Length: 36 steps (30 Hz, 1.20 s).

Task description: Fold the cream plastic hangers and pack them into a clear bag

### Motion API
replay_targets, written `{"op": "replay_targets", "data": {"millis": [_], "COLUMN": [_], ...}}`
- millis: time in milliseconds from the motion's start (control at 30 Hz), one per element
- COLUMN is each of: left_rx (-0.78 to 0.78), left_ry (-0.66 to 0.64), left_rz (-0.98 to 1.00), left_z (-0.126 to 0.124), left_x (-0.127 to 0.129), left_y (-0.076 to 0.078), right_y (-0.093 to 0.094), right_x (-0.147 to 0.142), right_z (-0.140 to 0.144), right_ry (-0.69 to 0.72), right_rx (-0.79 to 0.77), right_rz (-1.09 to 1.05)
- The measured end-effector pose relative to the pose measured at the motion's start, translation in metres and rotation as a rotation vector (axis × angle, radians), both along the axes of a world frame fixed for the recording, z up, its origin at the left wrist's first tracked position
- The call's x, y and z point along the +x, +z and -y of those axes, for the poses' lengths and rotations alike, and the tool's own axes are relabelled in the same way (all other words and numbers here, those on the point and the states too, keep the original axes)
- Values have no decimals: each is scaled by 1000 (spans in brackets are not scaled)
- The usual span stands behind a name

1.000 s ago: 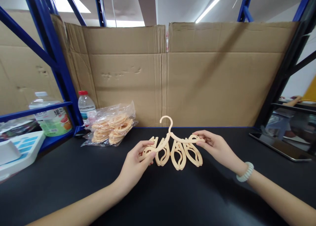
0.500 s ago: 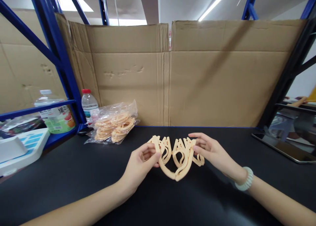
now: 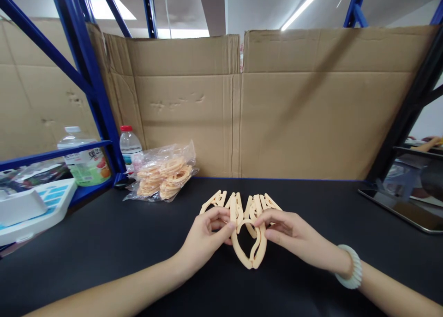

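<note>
Both hands are pinched onto one peach-coloured folding hanger (image 3: 246, 224), a little below the middle of the frame. The left hand (image 3: 204, 236) holds its left arm between thumb and fingertips, and the right hand (image 3: 290, 236), with a pale bracelet (image 3: 349, 273) at the wrist, grips the right arm the same way. Each hand is closed on the plastic, not spread.

The hanger sits low over the black tabletop (image 3: 104, 252); whether its lowest point touches the surface I cannot tell. Its two arms are swung together into a narrow V, joined ends pointing toward the person, clip ends fanned out toward the cardboard. By the look of it the folding is nearly done: the arms are close but a gap shows between them, so a last squeeze seems left, and the piece has not been set down with any others.

Farther out, left of centre, a clear bag of like hangers (image 3: 164, 176) lies on the table against the cardboard wall (image 3: 294, 114). Behind it stand a small red-capped bottle (image 3: 129, 146) and, at the left edge, a larger drink bottle (image 3: 85, 158) beyond the blue rack post (image 3: 90, 81). A white tray (image 3: 31, 211) sits lower left; a dark tablet (image 3: 404, 211) lies at the right.
</note>
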<state>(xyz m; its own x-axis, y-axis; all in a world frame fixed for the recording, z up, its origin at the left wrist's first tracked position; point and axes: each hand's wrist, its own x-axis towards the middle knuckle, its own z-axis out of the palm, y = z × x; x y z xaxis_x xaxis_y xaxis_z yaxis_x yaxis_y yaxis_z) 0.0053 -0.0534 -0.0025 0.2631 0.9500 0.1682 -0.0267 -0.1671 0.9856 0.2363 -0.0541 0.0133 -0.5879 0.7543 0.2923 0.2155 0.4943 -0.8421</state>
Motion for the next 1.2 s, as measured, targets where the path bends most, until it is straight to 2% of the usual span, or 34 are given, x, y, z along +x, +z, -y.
{"op": "replay_targets", "data": {"millis": [133, 267, 433, 633, 767, 1000, 1200], "left_rx": [43, 95, 84, 2, -49, 8, -2], "left_ry": [-33, -94, -153, -83, -44, -88, -106], "left_rz": [4, 5, -9, -7, -10, -26, -58], "left_z": [0, -1, 1, 1, 0, 0, 0], "left_x": [-1, -2, -1, 1, 0, 0, 0], "left_y": [-1, -3, -2, 3, 3, -4, -1], "right_y": [2, 3, 4, 9, 11, 10, 9], "right_x": [2, 2, 2, 0, 0, -2, 7], "right_z": [1, 2, 8, 12, 13, 14, 2], "right_ry": [33, 49, 58, 70, 76, 139, 67], "right_rx": [76, 89, 140, 163, 157, 87, -5], "right_rz": [128, 153, 199, 168, 144, 143, 80]}}
